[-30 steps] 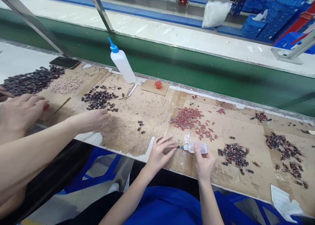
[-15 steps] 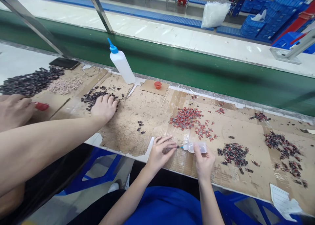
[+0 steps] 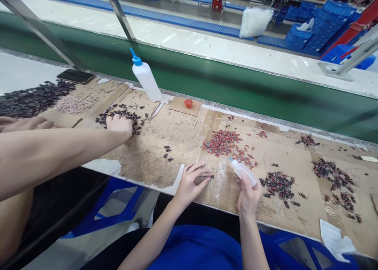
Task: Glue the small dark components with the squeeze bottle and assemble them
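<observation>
Small bottle (image 3: 244,173) has tipped up off the small black part (image 3: 212,177) — its blue nozzle (image 3: 230,159) met the part in the prev. frames, now it's clear & aimed toward the red pile (image 3: 221,142). R hand (image 3: 249,197) turned w/ it; L hand (image 3: 191,183) about the same. Co-worker's hand (image 3: 119,125) was short of the black pile (image 3: 134,122) 1 sec ago, now down at it.

Black part: at L thumb & index tips, pinched narrow, end poking out on the R hand's side. R fingers wrapped on bottle body; nozzle beyond the fingertips, apart from the part. Red pile's past both sets of fingers; few black bits (image 3: 168,151) off left of L fingertips; mixed black-red pile (image 3: 279,184) just right of R fingers.

Hard to see: black part tiny, mostly behind L fingertips — no detail; bottle's lower end partly under R thumb; co-worker's fingertips hidden, arm cut off at L edge.
</observation>
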A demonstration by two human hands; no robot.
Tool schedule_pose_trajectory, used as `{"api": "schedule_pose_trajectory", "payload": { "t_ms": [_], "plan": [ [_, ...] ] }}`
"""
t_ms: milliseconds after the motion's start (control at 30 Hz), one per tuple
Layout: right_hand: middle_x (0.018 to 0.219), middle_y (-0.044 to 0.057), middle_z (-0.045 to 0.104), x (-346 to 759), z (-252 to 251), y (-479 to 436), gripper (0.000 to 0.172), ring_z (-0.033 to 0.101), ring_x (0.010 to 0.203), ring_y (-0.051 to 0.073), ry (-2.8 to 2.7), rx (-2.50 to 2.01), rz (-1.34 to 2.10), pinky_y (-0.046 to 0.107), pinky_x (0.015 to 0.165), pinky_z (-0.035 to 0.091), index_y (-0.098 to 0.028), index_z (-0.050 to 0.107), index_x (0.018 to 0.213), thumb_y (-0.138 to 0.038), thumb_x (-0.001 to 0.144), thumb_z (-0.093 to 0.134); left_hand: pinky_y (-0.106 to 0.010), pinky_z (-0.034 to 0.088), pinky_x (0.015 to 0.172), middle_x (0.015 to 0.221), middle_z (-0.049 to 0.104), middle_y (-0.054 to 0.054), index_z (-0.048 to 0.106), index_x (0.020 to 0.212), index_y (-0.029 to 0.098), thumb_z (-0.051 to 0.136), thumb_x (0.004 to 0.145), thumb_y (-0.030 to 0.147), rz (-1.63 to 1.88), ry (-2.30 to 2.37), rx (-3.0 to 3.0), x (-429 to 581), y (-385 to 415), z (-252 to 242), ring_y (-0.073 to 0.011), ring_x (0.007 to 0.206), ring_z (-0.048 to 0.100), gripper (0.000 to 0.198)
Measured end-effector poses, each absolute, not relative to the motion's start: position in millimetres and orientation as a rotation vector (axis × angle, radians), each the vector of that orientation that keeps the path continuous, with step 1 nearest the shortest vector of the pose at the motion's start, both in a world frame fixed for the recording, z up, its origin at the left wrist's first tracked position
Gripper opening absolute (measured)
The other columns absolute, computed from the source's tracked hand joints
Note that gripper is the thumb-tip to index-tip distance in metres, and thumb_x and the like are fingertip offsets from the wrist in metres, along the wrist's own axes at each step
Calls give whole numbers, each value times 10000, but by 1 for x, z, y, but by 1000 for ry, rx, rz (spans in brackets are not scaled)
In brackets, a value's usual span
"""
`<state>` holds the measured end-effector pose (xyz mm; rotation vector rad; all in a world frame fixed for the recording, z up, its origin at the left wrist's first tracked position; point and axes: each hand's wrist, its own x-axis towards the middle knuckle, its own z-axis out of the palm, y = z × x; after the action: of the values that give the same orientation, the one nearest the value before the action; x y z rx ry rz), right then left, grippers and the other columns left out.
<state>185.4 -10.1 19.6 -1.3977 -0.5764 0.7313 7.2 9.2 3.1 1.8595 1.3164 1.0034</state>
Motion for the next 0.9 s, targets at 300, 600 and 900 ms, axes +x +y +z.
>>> {"api": "schedule_pose_trajectory", "payload": {
  "t_ms": [300,600,900],
  "plan": [
    [1013,80,732,152,30,11,391,696,941,232,-1104,-1457,847,384,841,519,-252,423,834,-332,663,766,-471,500,921,947,741,-71,715,972,231,659,829,255,1149,1280,1922,4,8,2,-274,1069,627,155],
    [902,57,669,152,34,24,281,631,902,221,-1483,-1636,541,360,822,508,-226,570,907,-318,706,743,-495,482,953,996,701,-73,739,908,248,635,856,255,1138,1269,2001,4,7,-4,-277,1105,568,116],
    [996,86,706,199,40,8,259,596,950,247,-1622,-1659,369,402,858,465,-220,673,1003,-416,836,644,-484,462,943,969,715,-63,711,851,241,622,866,234,1132,1231,2003,5,7,-5,-276,1100,562,90]
  ]
}}
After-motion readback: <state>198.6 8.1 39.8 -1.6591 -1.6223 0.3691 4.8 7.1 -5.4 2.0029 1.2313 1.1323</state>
